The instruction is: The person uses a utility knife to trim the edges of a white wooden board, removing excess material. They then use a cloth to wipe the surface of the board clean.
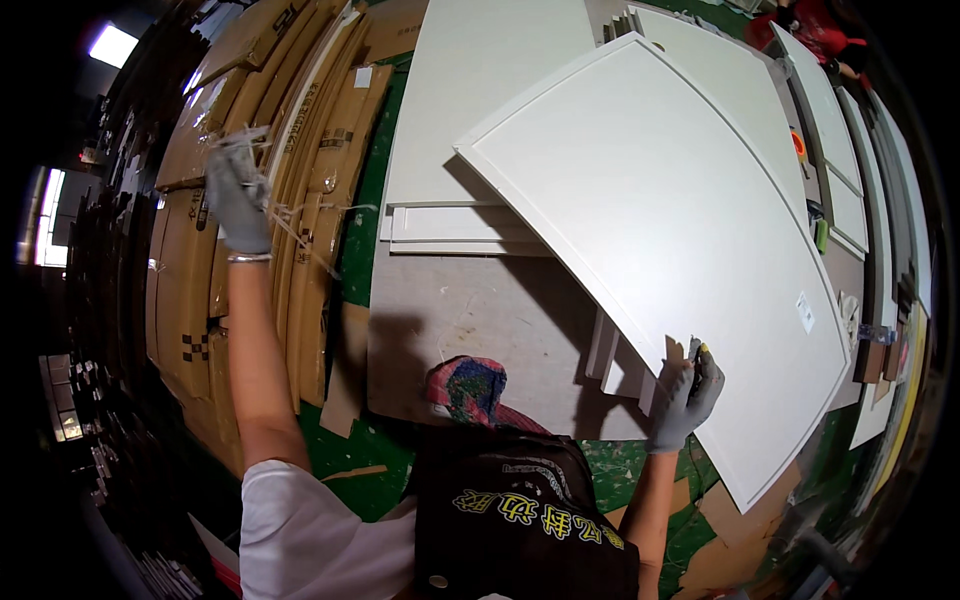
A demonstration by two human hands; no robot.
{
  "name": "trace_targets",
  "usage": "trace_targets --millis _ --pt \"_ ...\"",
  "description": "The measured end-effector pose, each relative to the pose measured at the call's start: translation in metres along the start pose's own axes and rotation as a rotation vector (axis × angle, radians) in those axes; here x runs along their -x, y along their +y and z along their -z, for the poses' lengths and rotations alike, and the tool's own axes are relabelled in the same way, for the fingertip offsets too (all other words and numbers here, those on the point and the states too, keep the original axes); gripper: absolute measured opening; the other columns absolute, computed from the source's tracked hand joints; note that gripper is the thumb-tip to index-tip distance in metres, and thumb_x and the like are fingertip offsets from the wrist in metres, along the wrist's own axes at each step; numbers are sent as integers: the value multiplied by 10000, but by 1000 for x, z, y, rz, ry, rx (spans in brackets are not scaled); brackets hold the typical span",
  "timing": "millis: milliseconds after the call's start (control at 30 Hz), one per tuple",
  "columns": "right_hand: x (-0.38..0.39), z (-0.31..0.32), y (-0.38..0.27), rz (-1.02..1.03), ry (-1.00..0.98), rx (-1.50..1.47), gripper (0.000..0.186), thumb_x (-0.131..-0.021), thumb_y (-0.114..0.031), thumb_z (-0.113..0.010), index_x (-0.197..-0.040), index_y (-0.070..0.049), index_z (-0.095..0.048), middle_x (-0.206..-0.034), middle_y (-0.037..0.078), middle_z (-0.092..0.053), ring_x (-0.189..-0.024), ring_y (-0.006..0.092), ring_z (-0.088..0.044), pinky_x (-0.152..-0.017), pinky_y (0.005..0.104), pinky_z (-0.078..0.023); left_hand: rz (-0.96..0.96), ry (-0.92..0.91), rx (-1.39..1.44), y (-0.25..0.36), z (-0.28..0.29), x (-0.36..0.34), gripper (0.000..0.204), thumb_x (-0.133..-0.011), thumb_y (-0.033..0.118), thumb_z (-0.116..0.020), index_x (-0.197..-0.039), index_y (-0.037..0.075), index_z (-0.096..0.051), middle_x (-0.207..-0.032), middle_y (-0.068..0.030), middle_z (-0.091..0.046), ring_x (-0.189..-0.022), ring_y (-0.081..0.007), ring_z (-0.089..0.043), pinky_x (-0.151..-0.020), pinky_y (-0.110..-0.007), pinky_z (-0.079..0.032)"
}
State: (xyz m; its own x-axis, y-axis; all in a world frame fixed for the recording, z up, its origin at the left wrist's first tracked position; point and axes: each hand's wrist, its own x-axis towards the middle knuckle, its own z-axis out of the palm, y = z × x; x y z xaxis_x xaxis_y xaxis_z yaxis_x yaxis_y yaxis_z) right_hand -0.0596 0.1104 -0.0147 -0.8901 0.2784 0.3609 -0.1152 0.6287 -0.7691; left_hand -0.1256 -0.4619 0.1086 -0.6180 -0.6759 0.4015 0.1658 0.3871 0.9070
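Observation:
My left hand (238,200), in a grey glove, is raised at the left in front of the cartons. It is closed on a tangle of thin whitish strips (287,222), whose loose ends trail to the right. My right hand (688,400), also gloved, is at the near left edge of a large white panel (650,210). Its fingers are curled round a small dark object, too little of which shows to name. The panel has a curved far edge and a small white label, and it lies at a slant over other white boards (480,225).
Brown cartons (330,160) stand stacked along the left. Beneath the boards is a grey-beige worktop (450,310), with a patterned cloth (470,388) at its near edge. More boards (835,150) lie at the right. A person in red (815,35) is at the far right.

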Motion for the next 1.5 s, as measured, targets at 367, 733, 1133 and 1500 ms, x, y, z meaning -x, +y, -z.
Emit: trace_targets --millis 367,733,1133,1500 --pt "-2 -6 -2 -17 -93 -63 390 -985 -233 -488 -1216 80 -512 -1117 161 -472 -1008 254 -571 -822 354 -519 14 -873 -711 -3 -188 132 612 -796 514 -666 -1172 44 -552 -1244 -176 -573 -1159 -313 -555 -932 -412 -455" --pt "-2 0 -5 33 -78 10 306 -941 -137 -532 -1181 50 -568 -1077 171 -536 -974 286 -560 -826 378 -481 -624 -1088 -825 -60 -208 109 159 -901 174 -487 -887 107 -630 -1055 -70 -541 -999 -207 -579 -842 -316 -502" --pt "-28 -30 -43 74 -338 -11 314 -894 -31 -576 -1206 2 -572 -1105 118 -548 -977 194 -563 -870 290 -461 64 -404 -339 -88 -168 63 304 -940 315 -566 -1009 21 -599 -809 -139 -652 -729 -246 -626 -688 -344 -502" --pt "-83 -175 -125 376 -604 130 257 -852 -112 -641 -1108 -108 -630 -954 120 -597 -812 285 -617 -670 363 -504 236 -726 -353 -87 -188 69 456 -874 435 -641 -1043 12 -646 -856 -120 -671 -784 -186 -629 -721 -288 -488"
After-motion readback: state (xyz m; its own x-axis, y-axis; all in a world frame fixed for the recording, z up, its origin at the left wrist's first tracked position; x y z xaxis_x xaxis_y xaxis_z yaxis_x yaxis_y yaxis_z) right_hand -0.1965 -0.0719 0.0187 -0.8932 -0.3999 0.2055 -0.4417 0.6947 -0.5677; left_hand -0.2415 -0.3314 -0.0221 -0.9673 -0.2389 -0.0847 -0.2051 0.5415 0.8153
